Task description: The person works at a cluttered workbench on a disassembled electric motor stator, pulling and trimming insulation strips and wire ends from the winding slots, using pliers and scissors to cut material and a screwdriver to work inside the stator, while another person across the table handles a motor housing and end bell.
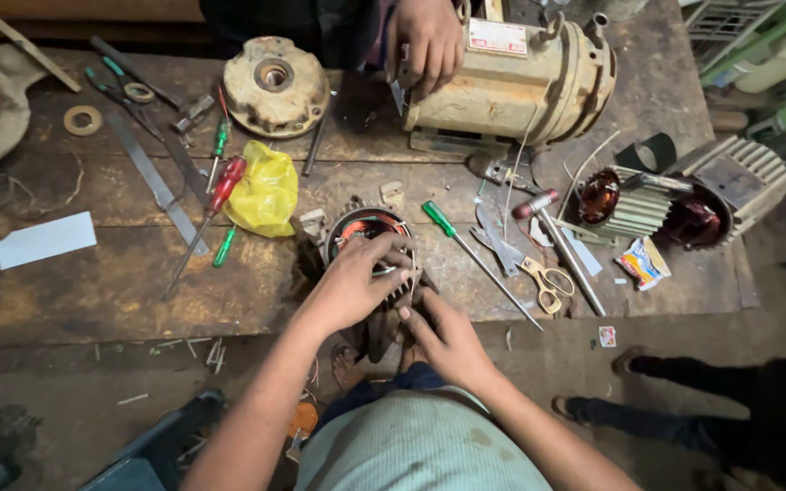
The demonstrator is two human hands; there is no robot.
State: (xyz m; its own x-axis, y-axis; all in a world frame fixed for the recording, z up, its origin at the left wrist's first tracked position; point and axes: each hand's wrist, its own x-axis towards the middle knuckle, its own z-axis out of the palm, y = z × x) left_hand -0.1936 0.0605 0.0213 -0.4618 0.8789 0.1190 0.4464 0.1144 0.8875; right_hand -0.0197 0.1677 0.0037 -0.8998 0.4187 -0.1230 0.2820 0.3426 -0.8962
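Observation:
A small motor stator (363, 227) with copper windings stands at the near edge of the wooden workbench (93, 291). My left hand (357, 277) lies over its top rim, fingers curled onto the windings. My right hand (438, 332) grips its lower side from underneath. Both hands hold the stator. Its lower body is hidden by my hands.
Another person's hand (423, 41) rests on a large cream motor (520, 77) at the back. A green-handled screwdriver (475, 259), scissors (543, 277), a red-handled screwdriver (216, 205), a yellow bag (267, 189), a round end cover (275, 85) and another finned stator (684, 195) lie around. Someone's legs (702, 400) stand right.

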